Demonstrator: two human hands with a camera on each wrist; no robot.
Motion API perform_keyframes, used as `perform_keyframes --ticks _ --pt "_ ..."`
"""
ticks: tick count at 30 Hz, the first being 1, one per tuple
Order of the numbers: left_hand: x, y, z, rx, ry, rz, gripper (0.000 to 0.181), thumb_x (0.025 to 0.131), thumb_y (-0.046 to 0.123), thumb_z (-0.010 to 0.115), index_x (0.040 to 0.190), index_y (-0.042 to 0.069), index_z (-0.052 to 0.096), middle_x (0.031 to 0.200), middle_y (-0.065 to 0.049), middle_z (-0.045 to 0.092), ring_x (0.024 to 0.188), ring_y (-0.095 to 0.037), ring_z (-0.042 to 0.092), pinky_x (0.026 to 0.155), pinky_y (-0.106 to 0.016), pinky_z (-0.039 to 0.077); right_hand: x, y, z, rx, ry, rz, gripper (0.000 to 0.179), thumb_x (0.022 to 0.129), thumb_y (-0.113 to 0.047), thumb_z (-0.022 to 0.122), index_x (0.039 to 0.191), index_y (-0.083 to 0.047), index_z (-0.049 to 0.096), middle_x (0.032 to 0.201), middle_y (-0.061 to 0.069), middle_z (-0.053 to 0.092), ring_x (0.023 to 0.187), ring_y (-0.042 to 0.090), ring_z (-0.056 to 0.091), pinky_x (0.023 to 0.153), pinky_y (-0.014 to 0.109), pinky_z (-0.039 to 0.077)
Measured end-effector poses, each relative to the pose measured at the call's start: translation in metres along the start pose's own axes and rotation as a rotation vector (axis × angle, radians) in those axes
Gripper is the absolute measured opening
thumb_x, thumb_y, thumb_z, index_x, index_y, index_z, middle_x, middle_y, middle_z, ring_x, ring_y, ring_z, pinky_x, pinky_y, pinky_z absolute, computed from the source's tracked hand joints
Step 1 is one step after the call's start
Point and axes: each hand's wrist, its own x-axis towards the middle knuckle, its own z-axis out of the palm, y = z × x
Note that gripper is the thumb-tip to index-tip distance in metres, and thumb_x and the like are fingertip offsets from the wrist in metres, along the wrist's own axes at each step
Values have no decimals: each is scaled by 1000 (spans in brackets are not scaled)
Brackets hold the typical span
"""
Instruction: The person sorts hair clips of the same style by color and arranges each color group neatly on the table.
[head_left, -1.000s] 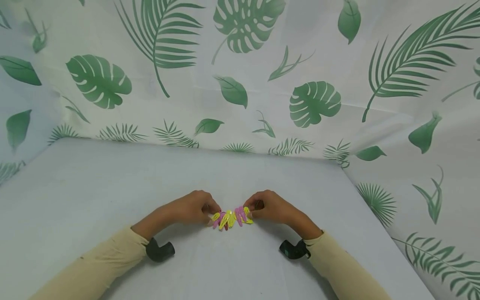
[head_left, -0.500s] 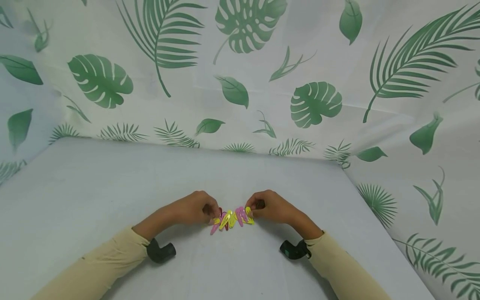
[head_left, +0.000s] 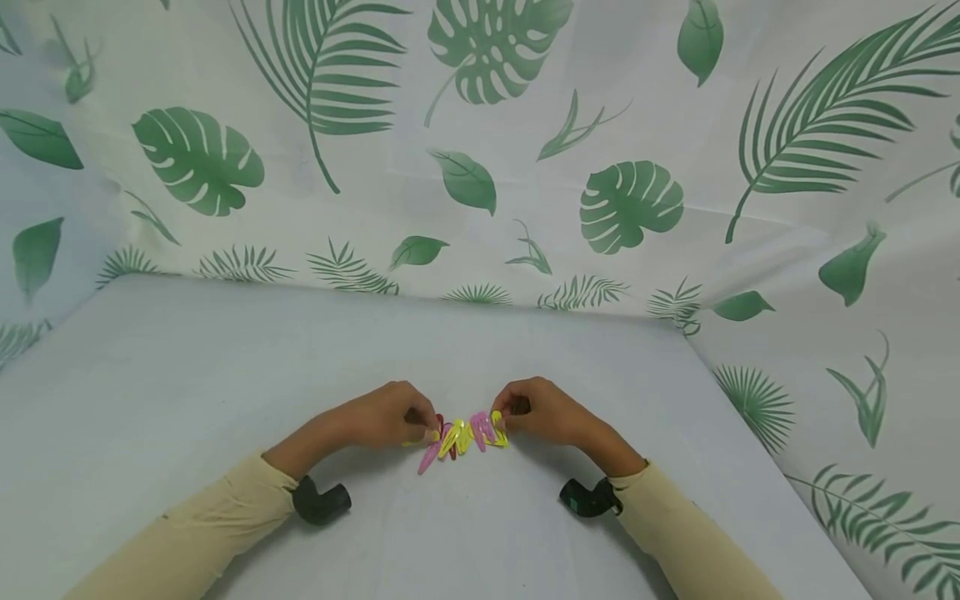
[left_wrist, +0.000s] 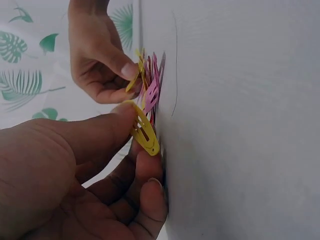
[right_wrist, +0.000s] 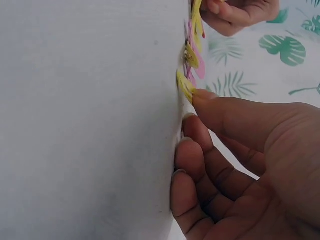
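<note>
A row of snap hair clips, yellow, pink and dark red, lies close together on the white table between the hands. My left hand (head_left: 386, 417) is at the row's left end and pinches a yellow hair clip (left_wrist: 145, 134) between thumb and finger. Just beside it, a pink hair clip (head_left: 430, 457) slants down to the left. At the right end, my right hand (head_left: 543, 412) pinches another yellow hair clip (right_wrist: 185, 86) by its end, thumb on top. Several more clips, among them yellow ones (head_left: 462, 437) and a pink pair (head_left: 482, 431), fill the middle.
The table (head_left: 480, 533) has a white cover. Behind it and at the sides hangs a white cloth (head_left: 525, 192) printed with green leaves. Black wrist cameras, one on the left wrist (head_left: 321, 502) and one on the right (head_left: 588, 500), hang beneath beige sleeves.
My left hand has drawn the yellow clip slightly left and turned it, so the pink clip beside it and a red one show more. My right hand has barely moved.
</note>
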Motion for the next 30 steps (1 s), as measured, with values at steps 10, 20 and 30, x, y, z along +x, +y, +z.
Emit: perform_keyframes --ticks 10,20,30 --pt "8 0 -11 -39 68 -37 15 90 0 65 101 5 74 86 2 67 81 -13 57 74 -30 50 5 -1 -3 62 38 9 9 88 0 67 96 -4 67 83 1 63 74 16 56 65 30 47" --pt "31 -16 -22 -63 215 -134 18 89 3 67 107 2 73 92 -1 68 82 -14 58 74 -30 50 21 6 -6 90 136 2 10 88 -1 67 97 -5 67 83 3 62 73 18 56 63 32 46" --pt "56 -37 -38 -179 364 -318 21 90 3 66 111 -2 70 95 -9 65 80 -18 62 65 -27 50 47 12 -9 120 215 64 11 87 -2 67 98 -5 69 84 4 63 70 18 59 62 31 48"
